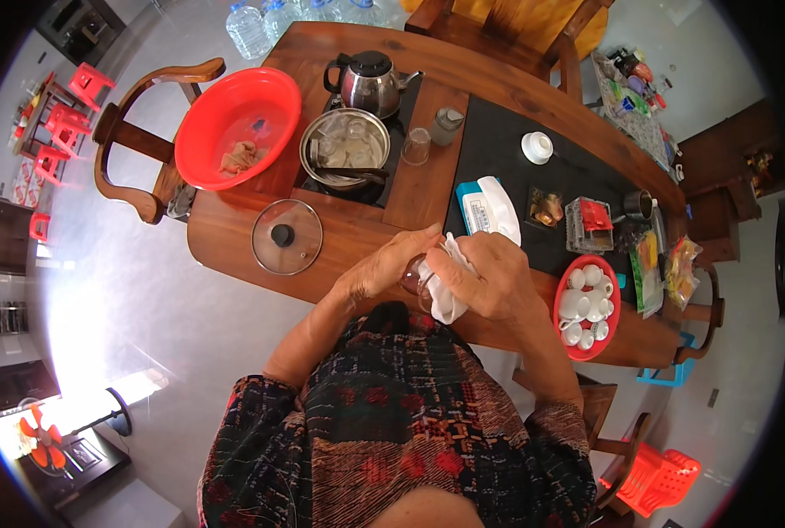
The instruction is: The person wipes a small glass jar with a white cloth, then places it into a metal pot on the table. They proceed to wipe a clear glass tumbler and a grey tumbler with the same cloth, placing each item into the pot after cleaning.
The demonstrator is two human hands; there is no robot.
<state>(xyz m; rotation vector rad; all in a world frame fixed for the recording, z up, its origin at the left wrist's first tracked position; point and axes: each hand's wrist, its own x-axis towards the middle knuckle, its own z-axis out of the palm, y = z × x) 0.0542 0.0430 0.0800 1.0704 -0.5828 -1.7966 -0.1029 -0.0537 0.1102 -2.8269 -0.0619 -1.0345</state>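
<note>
In front of my body, at the table's near edge, my left hand [391,264] is wrapped round a clear drinking glass [416,278], mostly covered by my fingers. My right hand [491,275] grips a crumpled white tissue [447,297] pressed against the glass, and part of it hangs below the fingers. Just beyond my hands a blue-and-white tissue pack [487,211] lies on the dark table inlay. Another clear glass [416,146] stands farther off, beside a small grey-lidded jar [446,126].
A steel pot [309,158] holding glassware and tongs sits near a kettle [368,85]. Left of them are a red basin [190,150] with water and a cloth, and a glass lid [287,237]. A red tray [586,355] of white cups stands at right; wooden chairs surround the table.
</note>
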